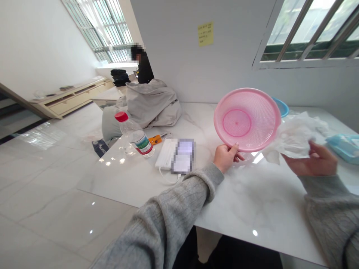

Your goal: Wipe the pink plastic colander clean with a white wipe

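My left hand (226, 157) grips the near rim of a pink plastic colander (262, 119), thumb on the rim and fingers underneath. The colander is tilted so that its inside faces me, and nothing lies in it. Beside its right edge, my right hand (318, 160) is slightly blurred, with thin white crumpled material (291, 140) between thumb and fingers. Whether this is tissue or thin plastic, I cannot tell. Behind the pink colander, part of a blue plastic basket (282, 107) shows. A light-blue soft pack (343, 147) lies right of my right hand.
On the white marbled table (241, 209) stand a red-capped bottle (137, 138), a white power bank (165, 155), a cabled phone (183, 156) and an orange packet (156, 139). Grey cloth (157, 104) is heaped at the back left. A person (145, 69) is farther off beyond it.
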Demonstrator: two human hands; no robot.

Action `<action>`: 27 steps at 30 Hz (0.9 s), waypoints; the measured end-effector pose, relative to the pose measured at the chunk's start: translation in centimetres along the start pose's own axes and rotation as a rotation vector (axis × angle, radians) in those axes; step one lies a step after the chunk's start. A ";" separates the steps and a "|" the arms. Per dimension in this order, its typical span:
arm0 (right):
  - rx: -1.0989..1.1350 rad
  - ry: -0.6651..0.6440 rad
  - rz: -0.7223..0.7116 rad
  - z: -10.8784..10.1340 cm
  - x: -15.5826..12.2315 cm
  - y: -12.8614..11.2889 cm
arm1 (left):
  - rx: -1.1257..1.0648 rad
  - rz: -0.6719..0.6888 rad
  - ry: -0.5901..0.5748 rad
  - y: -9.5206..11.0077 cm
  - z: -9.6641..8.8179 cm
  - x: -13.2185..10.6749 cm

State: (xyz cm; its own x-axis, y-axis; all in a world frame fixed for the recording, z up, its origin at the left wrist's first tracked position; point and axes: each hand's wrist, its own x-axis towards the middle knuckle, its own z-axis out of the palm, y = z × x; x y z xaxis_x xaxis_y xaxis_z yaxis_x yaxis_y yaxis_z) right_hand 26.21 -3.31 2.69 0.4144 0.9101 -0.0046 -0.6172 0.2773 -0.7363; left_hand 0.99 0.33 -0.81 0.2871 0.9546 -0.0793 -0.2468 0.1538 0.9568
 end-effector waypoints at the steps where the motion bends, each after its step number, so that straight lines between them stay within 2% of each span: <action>1: -0.006 0.007 0.017 -0.1 0.0 0.1 | -0.007 0.000 0.003 0.1 0.0 -0.1; 17: -0.048 0.042 0.064 -0.2 0.2 0.4 | -0.033 0.008 -0.015 1.1 0.3 -1.0; 21: -0.046 0.040 0.065 -0.5 0.3 0.6 | -0.032 -0.049 -0.028 1.0 0.3 -0.9; 27: -0.074 0.010 0.058 -0.4 0.2 0.7 | -0.031 -0.228 -0.105 1.1 0.5 -1.0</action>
State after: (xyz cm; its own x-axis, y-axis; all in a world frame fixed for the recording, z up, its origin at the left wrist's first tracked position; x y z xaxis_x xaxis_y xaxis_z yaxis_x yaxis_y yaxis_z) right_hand 26.14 -3.08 1.87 0.3863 0.9207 -0.0552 -0.5897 0.2005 -0.7823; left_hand 0.92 -0.54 0.45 0.4328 0.8628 -0.2611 -0.1922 0.3713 0.9084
